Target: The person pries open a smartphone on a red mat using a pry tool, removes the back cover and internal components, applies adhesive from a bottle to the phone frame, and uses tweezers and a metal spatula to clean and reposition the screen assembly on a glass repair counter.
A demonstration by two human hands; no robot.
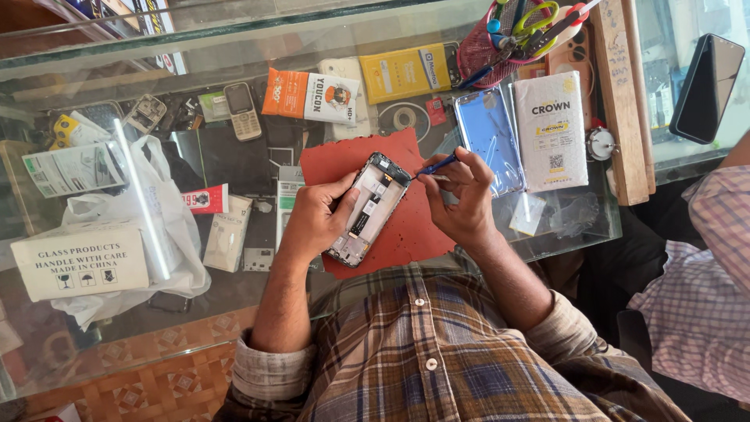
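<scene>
My left hand [311, 219] grips the side of an opened phone frame [369, 208], whose inner parts face up, over a red mat [406, 230] on the glass counter. My right hand [462, 199] pinches a thin blue-handled tool [435, 165], its tip just right of the frame's upper edge. Both forearms reach out from rolled plaid sleeves.
A blue phone back cover [486, 137] and a white packet [550, 129] lie right of the mat. A pink mesh holder [500, 39] with scissors stands behind. A white plastic bag and box [82, 258] sit left. Another person's checked sleeve [707, 281] is at right.
</scene>
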